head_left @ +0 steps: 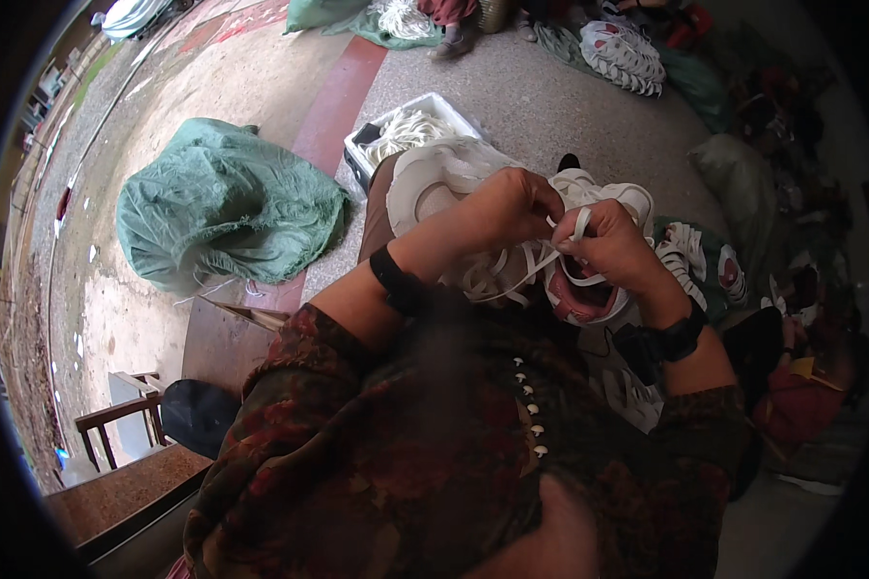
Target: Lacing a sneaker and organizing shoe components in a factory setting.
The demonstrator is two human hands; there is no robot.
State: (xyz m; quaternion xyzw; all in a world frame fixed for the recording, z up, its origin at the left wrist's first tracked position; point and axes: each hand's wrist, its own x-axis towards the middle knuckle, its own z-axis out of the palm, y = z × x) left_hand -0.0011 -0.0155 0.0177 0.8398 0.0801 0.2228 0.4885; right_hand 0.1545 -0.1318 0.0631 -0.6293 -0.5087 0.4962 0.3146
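A white shoelace [581,225] runs between my two hands over my lap. My right hand [605,243] is closed, with the lace pinched between thumb and forefinger. Close beside it, my left hand [517,201] bends inward with its fingers curled at the lace; its fingertips are partly hidden, so what they grip does not show fully. Under the hands lies a white sneaker [589,295] with a pink-red lining, loose lace hanging across it. Another white shoe [631,201] sits just beyond my right hand. White shoe pieces [433,179] rest on my left thigh.
A white box [465,118] full of white laces stands on the floor ahead. Left of it slumps a green sack [224,201]. Strung white shoes [622,58] lie far right, near other people. A wooden bench [212,345] and a chair [124,417] stand at left.
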